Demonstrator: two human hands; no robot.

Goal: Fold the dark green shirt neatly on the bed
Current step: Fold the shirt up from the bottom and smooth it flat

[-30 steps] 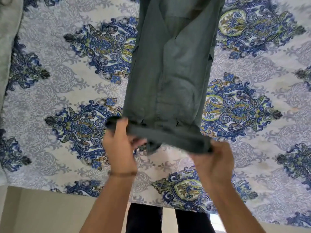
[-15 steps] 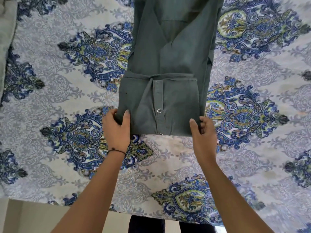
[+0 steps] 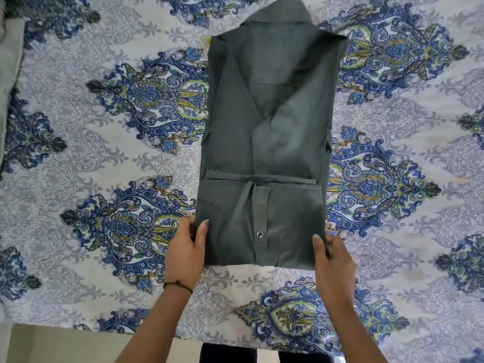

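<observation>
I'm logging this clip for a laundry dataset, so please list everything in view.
dark green collared cloth shirt: one, dark green, lengthwise on the bed, sides folded in, near end folded up
round metal snap button: one, silver, on the shirt's near flap
blue-and-white paisley bedsheet: one, under the shirt
pale grey cloth: one, grey, far left edge; kind unclear
beige floor: one strip, beige, bottom left
dark trousers: one pair, near-black, bottom edge
thin black cord bracelet: one, black, left wrist
left hand: pinches the shirt's near left corner
right hand: pinches the near right corner
</observation>
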